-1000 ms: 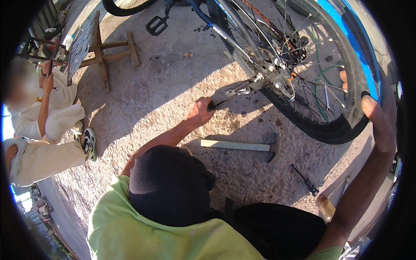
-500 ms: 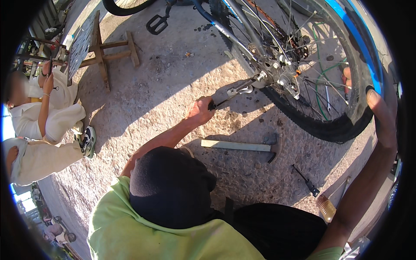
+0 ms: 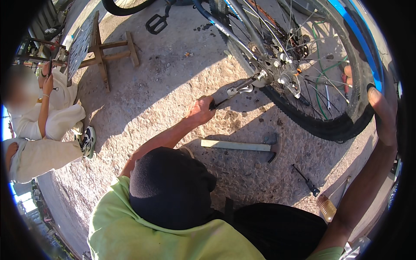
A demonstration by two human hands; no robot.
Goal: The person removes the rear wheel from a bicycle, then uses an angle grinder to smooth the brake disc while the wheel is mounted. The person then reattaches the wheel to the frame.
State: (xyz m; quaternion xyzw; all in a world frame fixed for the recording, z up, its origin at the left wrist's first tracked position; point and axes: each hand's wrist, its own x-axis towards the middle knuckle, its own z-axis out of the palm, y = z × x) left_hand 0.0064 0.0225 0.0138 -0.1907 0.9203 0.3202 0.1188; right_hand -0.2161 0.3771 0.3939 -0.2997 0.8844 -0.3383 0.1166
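Observation:
A bicycle lies tipped over in front of me, its rear wheel (image 3: 342, 138) at the upper right with a black tyre and a blue band. My left hand (image 3: 200, 112) is closed round the black end of a silver, spring-fitted arm (image 3: 240, 88) that looks like a kickstand, joined near the wheel's axle. At the right, my right hand (image 3: 381, 106) grips the tyre. Its thumb lies on the outer side, and fingertips show through the spokes. A hammer (image 3: 236, 145) with a pale handle rests on the ground between my arms.
A black-handled screwdriver (image 3: 307, 181) and an amber ribbed piece (image 3: 326, 208) lie near my right forearm. A wrench (image 3: 328, 99) and green cord (image 3: 320, 89) show through the spokes. Farther left are a wooden stand (image 3: 100, 56) and a seated person (image 3: 47, 117) in pale clothes.
A motorbike at the far lower left has gone from view. The seated person's head has shifted slightly. My hands and the bicycle stay almost where they were.

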